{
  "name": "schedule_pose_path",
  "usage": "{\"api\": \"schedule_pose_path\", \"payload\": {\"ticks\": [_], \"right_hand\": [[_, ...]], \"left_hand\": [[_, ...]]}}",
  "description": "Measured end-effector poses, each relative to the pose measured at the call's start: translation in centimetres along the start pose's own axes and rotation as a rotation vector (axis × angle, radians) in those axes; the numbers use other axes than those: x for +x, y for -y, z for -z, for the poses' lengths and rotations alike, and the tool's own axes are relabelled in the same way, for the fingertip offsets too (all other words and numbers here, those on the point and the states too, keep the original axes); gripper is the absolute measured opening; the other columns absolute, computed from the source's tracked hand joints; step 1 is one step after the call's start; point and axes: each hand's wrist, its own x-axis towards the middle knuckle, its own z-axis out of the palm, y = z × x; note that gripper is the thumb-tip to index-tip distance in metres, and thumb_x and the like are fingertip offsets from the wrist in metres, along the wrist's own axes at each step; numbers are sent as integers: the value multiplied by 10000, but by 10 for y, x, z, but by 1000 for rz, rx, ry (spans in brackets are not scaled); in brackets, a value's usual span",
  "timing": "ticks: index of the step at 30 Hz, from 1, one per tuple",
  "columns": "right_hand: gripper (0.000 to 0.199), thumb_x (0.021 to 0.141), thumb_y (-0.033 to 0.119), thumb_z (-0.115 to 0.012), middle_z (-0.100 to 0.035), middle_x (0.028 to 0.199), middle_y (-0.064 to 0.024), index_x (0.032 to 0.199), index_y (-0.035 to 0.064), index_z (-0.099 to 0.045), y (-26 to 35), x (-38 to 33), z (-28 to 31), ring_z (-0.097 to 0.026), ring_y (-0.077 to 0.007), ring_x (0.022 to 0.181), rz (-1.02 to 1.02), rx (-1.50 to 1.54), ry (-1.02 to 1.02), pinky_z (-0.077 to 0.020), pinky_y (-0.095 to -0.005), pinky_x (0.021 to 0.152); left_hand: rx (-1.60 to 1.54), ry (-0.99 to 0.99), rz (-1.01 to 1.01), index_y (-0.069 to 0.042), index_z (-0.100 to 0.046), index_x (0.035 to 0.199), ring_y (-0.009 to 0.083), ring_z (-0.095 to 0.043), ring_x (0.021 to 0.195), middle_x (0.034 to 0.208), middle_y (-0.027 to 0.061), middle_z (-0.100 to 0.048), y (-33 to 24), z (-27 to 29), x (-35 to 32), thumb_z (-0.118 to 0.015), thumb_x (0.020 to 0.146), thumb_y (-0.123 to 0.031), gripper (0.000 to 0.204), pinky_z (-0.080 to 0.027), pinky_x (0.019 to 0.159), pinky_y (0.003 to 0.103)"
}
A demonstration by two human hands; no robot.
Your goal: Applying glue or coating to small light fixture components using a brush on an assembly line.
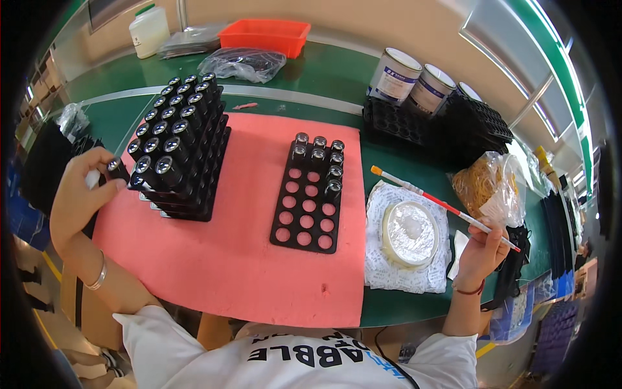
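Observation:
At the left, my left hand [83, 189] pinches a small black cylinder with a shiny end [117, 169], beside a stack of black trays [210, 175]. Similar glossy-topped cylinders [167, 170] stand in rows in the stack's top tray. My right hand [481, 258] grips a thin paintbrush [447, 206] with a red and white handle, its yellow tip pointing to the upper left. Below the brush, a round clear-lidded dish [411, 235] rests on a white printed cloth [379, 275]. Between my hands lies a black holed tray [278, 241], with several cylinders in its far and right-hand holes.
A pink mat [246, 279] covers part of the green table [395, 314]. Behind are an orange bin [264, 39], plastic bags [243, 65] and a white jug [149, 31]. Paint cans [394, 76], black trays [395, 123] and a bag of rubber bands [486, 188] stand right.

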Motion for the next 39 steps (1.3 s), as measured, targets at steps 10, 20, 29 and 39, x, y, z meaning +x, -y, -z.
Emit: {"api": "schedule_pose_path", "payload": {"ticks": [10, 20, 29, 39], "right_hand": [[291, 825, 255, -529, -560, 722, -132, 821, -34, -564, 3, 2, -2, -522, -153, 581, 35, -57, -39, -445, -234, 553], [278, 825, 243, -530, -564, 740, -121, 827, -32, -567, 2, -1, -3, -521, -166, 593, 43, -41, -46, -436, -240, 543], [261, 835, 192, -510, -549, 724, -124, 803, -64, -550, 4, 2, -1, -518, -188, 607, 72, -46, -22, -442, -268, 547], [203, 831, 147, -518, -596, 739, -92, 807, -43, -585, 7, 4, -7, -588, -127, 645, 2, -216, 13, -411, -184, 589]], "left_hand": [[33, 58, 46, 27, -472, 728, 98, -360, 557, 606, 31, -400, -7, -12, 6, -654, 546, -21, 261, -302, 514, 223], [-16, 46, 10, 20, -484, 708, 83, -336, 557, 598, 9, -390, 1, -15, 7, -650, 532, -21, 245, -281, 503, 222], [-116, 76, 32, 20, -513, 764, 48, -358, 567, 605, -16, -408, 3, -7, 5, -632, 579, -44, 229, -282, 514, 178], [48, -255, 149, 17, -555, 813, 41, -377, 551, 568, -22, -426, 53, 8, 10, -588, 778, -203, 225, -286, 490, 199]]}}
